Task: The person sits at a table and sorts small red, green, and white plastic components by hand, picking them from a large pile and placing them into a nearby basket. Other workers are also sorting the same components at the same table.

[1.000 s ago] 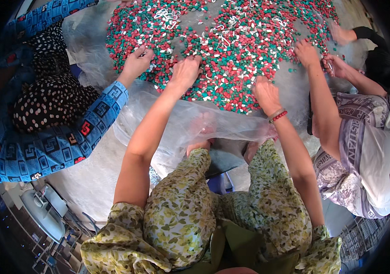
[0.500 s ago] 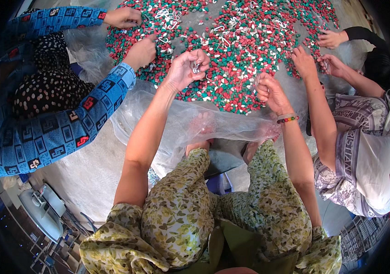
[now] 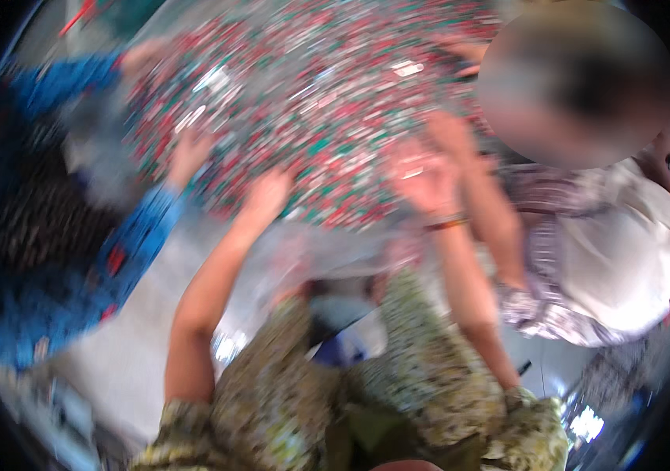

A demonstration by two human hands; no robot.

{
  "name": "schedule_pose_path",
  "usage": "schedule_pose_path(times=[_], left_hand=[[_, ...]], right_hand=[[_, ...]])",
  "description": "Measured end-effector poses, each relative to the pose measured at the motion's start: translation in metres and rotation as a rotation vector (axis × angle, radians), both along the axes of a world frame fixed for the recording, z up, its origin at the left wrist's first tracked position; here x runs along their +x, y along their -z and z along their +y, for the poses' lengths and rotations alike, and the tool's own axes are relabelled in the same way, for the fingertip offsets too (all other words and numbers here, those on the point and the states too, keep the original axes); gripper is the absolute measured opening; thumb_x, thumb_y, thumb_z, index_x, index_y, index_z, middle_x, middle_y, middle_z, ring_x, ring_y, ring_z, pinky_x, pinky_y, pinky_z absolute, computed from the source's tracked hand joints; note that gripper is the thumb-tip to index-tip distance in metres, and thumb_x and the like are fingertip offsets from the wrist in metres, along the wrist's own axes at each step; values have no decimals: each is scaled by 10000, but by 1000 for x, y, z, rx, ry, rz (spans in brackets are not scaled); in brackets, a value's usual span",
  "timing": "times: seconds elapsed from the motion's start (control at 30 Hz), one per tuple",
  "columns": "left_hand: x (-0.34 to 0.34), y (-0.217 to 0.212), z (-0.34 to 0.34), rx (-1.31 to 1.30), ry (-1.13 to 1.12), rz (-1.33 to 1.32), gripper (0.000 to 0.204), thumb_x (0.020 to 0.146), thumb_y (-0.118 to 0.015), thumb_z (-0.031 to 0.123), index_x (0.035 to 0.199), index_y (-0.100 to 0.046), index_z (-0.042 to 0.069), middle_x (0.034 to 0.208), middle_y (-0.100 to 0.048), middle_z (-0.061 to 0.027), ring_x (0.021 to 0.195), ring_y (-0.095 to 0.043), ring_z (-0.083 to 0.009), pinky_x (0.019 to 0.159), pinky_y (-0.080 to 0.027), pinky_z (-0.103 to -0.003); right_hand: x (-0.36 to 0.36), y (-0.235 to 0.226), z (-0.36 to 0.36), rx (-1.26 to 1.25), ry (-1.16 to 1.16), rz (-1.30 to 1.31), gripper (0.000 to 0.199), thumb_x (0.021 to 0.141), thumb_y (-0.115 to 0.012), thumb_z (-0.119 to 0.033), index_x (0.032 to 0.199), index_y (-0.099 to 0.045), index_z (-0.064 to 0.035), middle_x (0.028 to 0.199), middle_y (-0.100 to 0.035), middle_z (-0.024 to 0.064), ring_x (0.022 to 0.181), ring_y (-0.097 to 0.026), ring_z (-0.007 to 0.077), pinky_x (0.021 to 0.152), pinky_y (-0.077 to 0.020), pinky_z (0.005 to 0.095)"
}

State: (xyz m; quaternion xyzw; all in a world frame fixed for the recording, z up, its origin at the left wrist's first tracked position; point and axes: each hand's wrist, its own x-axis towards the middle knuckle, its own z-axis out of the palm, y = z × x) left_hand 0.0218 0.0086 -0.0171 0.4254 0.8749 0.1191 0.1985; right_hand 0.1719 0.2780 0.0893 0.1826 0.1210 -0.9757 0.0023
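Observation:
The whole view is smeared by motion. A broad pile of small red, green and white pieces [image 3: 327, 141] lies spread in front of me. My left hand [image 3: 270, 192] is at the near edge of the pile, its fingers too blurred to make out. Over the pile's near right side is my right hand [image 3: 428, 179], wearing a beaded bracelet [image 3: 446, 223] at the wrist. A pale streak shows across that palm, but its kind is unclear. Pale, shiny bits [image 3: 408, 69] lie among the pieces farther off.
A person in blue patterned sleeves [image 3: 142, 235] reaches into the pile at the left. Another person in a white and purple top [image 3: 594, 235] sits close by my right arm, one forearm beside mine. Translucent plastic sheeting [image 3: 248, 267] borders the pile in front of my knees.
The view has shifted and blurred. My left hand has lowered toward the pile's near edge. Shiny clip-like pieces seen in my fingers before cannot be made out clearly now.

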Motion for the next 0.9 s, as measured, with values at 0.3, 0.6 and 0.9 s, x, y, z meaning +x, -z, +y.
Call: schedule_pose_path(times=[0.3,0.6,0.9], left_hand=[[0,-9,-11,79,-57,31,221,814,-663,198,921,-564,32,913,-581,-165,766,-633,-378,629,-516,-473],[8,-14,-23,-75,-63,-89,382,763,-715,210,1021,-537,-7,1112,-549,-237,919,-626,-388,743,-526,-485],[24,-18,-25,-101,-99,-48,362,790,-692,194,1040,-523,-6,1183,-532,-229,940,-618,-393,739,-523,-482]], right_hand=[[-28,11,-19,401,-265,-22,146,885,-507,-160,936,-540,-28,753,-523,63,582,-473,128,424,-353,242],[-24,79,-67,2008,-606,129,236,886,-528,-142,1101,-554,-49,674,-593,144,560,-602,257,477,-455,405],[-21,93,-75,2416,-743,29,276,867,-537,-165,1098,-537,-14,650,-620,141,599,-637,313,519,-483,443]])
